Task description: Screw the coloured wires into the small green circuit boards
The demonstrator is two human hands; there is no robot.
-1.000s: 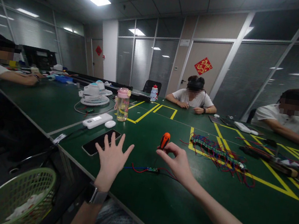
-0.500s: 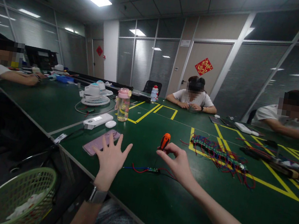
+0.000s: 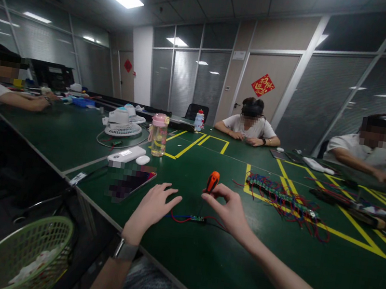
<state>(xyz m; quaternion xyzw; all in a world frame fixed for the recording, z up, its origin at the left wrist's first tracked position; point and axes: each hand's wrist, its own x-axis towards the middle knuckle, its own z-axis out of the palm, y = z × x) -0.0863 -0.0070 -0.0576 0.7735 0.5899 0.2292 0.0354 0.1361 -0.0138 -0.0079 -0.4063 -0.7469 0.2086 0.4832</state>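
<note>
My right hand (image 3: 228, 209) is closed on a screwdriver (image 3: 213, 182) with an orange and black handle, held upright. Its thin shaft points down at a small green circuit board (image 3: 198, 219) that lies on the table; whether the tip touches it I cannot tell. Red and blue wires (image 3: 180, 219) run out from the board on both sides. My left hand (image 3: 154, 207), with a watch on its wrist, is open just left of the wires, fingers loosely bent and nothing in it. A phone (image 3: 131, 184) with a dark, partly blurred screen lies beyond that hand.
Wired boards (image 3: 280, 195) lie in a row on the right of the green table (image 3: 232, 268). A pink-lidded bottle (image 3: 159, 134), a white power strip (image 3: 127, 154) and fans (image 3: 123, 123) stand further left. A green basket (image 3: 65, 232) is below the edge. Several people sit around.
My left hand has moved from over the phone to the right, towards the wires, its spread fingers now relaxed. The phone's screen looks different. My right hand and the screwdriver have barely moved.
</note>
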